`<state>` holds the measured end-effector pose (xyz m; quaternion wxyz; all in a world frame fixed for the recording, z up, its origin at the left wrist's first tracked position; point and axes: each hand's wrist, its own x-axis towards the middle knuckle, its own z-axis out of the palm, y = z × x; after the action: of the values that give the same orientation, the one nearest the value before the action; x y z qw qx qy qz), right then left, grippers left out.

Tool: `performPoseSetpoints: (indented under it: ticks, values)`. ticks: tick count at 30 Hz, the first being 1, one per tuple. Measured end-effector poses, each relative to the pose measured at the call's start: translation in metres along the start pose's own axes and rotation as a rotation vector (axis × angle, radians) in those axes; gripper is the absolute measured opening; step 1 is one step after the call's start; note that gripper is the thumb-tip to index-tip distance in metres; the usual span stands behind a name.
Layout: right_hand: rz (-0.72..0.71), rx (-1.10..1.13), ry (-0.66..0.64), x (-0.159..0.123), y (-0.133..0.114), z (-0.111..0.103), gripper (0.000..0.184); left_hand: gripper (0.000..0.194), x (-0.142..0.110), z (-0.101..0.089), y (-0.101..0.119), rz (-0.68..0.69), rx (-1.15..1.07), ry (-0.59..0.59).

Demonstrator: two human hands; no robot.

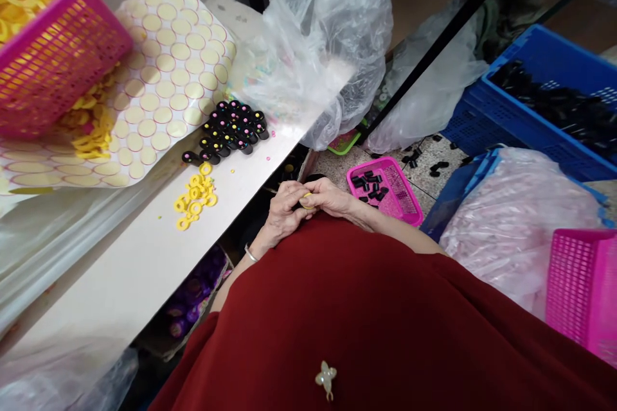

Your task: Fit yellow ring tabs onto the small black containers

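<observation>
Presently, item one: both hands were pressed together just off the tabletop [144,257] edge, left hand [283,215] and right hand [332,198] jointly pinching a small yellow plastic ring [307,196]; a dark part may have sat under the fingers, but I could not tell.

Item two: a loose heap of yellow plastic rings [195,198] lay on the tabletop near its edge, beside a cluster of black plastic caps with coloured dots [231,131].

Item three: a small pink plastic tray of black pieces [385,189] sat on the floor below the hands.

Risk, as I judged it: the ring, held over the gap, could slip and drop out of sight to the floor; a sleeve could sweep the loose rings off the edge.
</observation>
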<state>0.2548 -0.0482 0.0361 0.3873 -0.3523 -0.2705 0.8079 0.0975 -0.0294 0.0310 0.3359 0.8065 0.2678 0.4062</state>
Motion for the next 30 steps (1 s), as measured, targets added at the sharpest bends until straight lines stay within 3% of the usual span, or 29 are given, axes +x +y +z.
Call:
performPoseSetpoints:
  ticks: [6,13,18,22,25,30]
  values:
    - [-0.03,0.15,-0.018,0.005,0.016,-0.009,0.052,0.022,-0.001,0.002,-0.003,-0.095,-0.064,0.012]
    - [0.045,0.186,-0.083,0.004,0.011,-0.007,0.061,0.022,0.0,-0.002,-0.011,-0.109,-0.09,-0.001]
    - [-0.045,0.065,0.056,0.007,0.017,-0.005,0.051,0.018,-0.001,0.004,-0.011,-0.104,-0.064,-0.009]
    - [-0.095,-0.084,0.205,0.01,0.017,0.001,0.047,0.016,-0.004,0.006,-0.016,-0.123,-0.039,0.063]
    - [-0.075,-0.155,0.17,0.011,0.013,0.002,0.044,0.02,-0.005,0.002,-0.02,-0.153,-0.036,0.077]
    - [-0.058,-0.036,0.075,0.006,0.007,-0.002,0.05,0.029,0.0,-0.011,-0.019,-0.168,-0.037,-0.038]
